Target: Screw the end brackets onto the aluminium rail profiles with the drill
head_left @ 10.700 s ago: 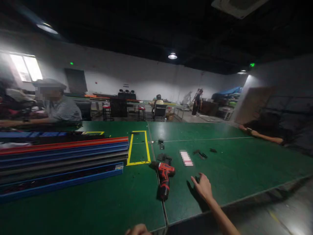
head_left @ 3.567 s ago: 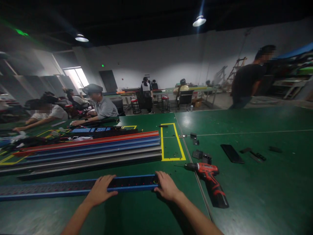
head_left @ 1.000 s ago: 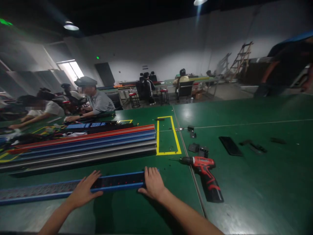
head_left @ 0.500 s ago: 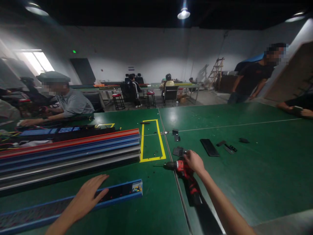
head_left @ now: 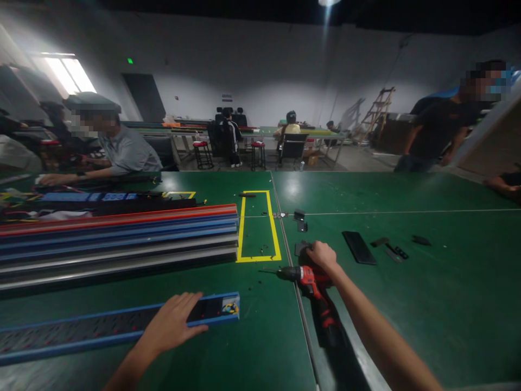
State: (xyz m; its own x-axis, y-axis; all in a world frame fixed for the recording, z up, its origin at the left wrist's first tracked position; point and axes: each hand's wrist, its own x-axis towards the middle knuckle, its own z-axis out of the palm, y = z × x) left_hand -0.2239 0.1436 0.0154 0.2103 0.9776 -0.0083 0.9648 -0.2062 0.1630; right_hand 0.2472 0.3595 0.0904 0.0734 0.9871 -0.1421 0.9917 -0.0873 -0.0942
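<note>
My left hand (head_left: 173,321) lies across a long blue-edged channel (head_left: 101,323), close to its right end. The fingers reach to the far edge and the thumb is spread along the near edge. A bundle of yellow and other coloured wires (head_left: 230,307) shows inside that end. My right hand (head_left: 323,255) is closed, fingertips down, at a small black plate (head_left: 302,248). What the fingers hold, if anything, is hidden. Just in front of this hand, a red and black cordless drill (head_left: 311,282) lies on its side, bit pointing left.
Several long orange, blue and grey rails (head_left: 122,244) lie at left. Yellow tape (head_left: 274,225) marks a rectangle beside them. A black phone-like slab (head_left: 359,247) and small dark parts (head_left: 394,251) lie at right. One person (head_left: 130,149) sits across the table; another (head_left: 439,127) stands at right.
My left hand has moved right along the channel, its fingers now at the far edge. The right hand stays by the black plate and covers more of it. The view has shifted slightly.
</note>
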